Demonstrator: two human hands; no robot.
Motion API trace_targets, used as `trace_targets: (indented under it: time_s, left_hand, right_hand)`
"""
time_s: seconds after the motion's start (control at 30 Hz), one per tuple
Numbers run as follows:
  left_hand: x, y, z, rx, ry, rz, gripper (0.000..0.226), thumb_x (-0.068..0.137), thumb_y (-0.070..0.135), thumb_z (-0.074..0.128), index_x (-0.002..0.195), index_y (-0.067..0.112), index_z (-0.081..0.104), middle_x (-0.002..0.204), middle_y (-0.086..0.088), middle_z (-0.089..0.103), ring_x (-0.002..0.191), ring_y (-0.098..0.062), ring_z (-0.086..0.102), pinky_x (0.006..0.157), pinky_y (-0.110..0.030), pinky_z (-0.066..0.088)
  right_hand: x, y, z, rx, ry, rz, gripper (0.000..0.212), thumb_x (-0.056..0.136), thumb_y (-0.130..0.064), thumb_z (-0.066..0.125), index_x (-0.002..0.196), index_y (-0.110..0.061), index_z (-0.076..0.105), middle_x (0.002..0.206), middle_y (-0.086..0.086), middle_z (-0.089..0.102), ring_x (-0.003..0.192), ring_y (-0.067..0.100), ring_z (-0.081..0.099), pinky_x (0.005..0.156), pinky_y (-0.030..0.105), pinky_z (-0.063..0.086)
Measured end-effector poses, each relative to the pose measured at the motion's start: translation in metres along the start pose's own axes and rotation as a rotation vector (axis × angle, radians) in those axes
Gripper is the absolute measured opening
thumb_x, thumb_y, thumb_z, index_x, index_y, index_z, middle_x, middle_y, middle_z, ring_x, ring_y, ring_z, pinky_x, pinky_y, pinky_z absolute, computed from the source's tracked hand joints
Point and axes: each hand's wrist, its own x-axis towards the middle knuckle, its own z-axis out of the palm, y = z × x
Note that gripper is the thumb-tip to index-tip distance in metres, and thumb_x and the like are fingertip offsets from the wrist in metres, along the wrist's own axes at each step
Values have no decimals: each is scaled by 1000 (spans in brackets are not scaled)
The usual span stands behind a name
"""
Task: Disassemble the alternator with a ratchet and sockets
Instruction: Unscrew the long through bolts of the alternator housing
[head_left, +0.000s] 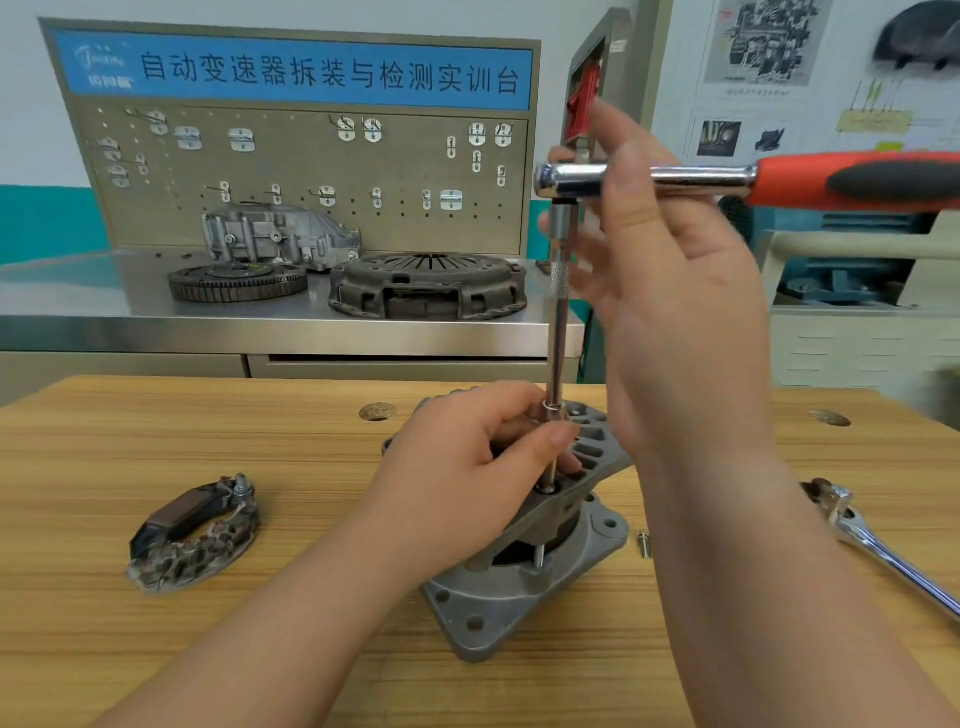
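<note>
Sitting mid-table (234, 649), the alternator (524, 587) is looking heavy, rigid and best steadied by its cast housing, where the left hand (467, 467) is resting while pinching the slick extension (558, 312) low, and the blurred right hand (685, 312) is lying against the ratchet (831, 179), grip impossible to tell.

1. Blue banner (296, 70), across the top of the pegboard (311, 171) behind the steel worktop (156, 317): I read "自动变速器拆装与检测实训台" in dark characters.
2. Logo (104, 65), at the banner's left end: a pale emblem with a short line of characters beneath, too blurred for me to read.
3. Wall posters (763, 47), upper right: diagrams with captions, the print too small for me to read.
</note>
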Motion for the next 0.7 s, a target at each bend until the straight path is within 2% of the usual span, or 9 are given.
trace_targets:
  time_s: [0.07,0.1,0.2,0.33,0.43,0.5,0.57,0.63,0.7]
  left_hand:
    - [0,1,0,-4,-4,2,14,95,31,57,92,23,67,81,24,72,78,-21,70,76,-47,54]
    - [0,1,0,-8,-9,7,17,94,35,55,92,24,67,81,23,72,78,-20,70,77,-47,54]
    - [0,2,-1,-43,-29,14,25,85,42,49,89,24,66,82,20,73,80,-16,70,79,-47,54]
    - [1,2,-1,-55,-49,33,31,87,40,46,93,19,68,84,17,73,83,-14,70,81,-47,53]
    - [2,1,-2,-45,-41,26,26,85,40,48,87,22,66,82,21,73,78,-17,70,76,-47,53]
    - [2,2,-2,-40,-36,11,24,84,41,49,87,24,66,81,22,73,78,-22,70,76,-48,53]
    - [2,2,-2,-41,-43,10,25,86,39,50,91,22,67,83,20,73,80,-25,70,79,-49,53]
    - [2,2,-3,-34,-43,19,28,87,39,49,91,19,68,83,19,73,80,-23,70,79,-48,53]
    - [1,2,-3,-51,-42,20,31,86,41,47,90,18,67,84,18,74,80,-20,69,78,-48,53]
  right_hand:
    - [0,1,2,-38,1,-121,32,97,-22,51,127,-18,60,105,-1,72,98,13,65,93,29,50]
    - [0,1,2,1,-7,-105,33,97,-21,51,128,-16,59,111,-2,71,107,12,65,99,31,49]
    - [2,0,0,208,-66,127,31,102,-35,39,124,-24,58,121,-6,68,104,19,69,85,28,53]
    - [5,-3,-6,414,-134,365,41,104,-45,23,123,-26,54,102,-8,74,91,22,73,78,29,54]
    - [2,0,-3,258,-80,236,29,103,-37,36,118,-27,60,105,-1,74,88,23,71,78,33,55]
    - [0,-1,1,66,-16,28,23,99,-25,48,116,-25,63,107,5,72,90,29,66,88,42,53]
    - [-2,0,3,24,3,-82,23,95,-19,52,114,-22,64,108,1,72,99,24,64,98,44,51]
    - [-1,-2,3,135,-24,13,23,95,-24,51,113,-24,65,114,-7,69,103,23,68,93,34,52]
    - [1,-3,0,312,-95,184,26,101,-32,41,117,-25,61,115,-10,69,94,24,72,80,29,54]
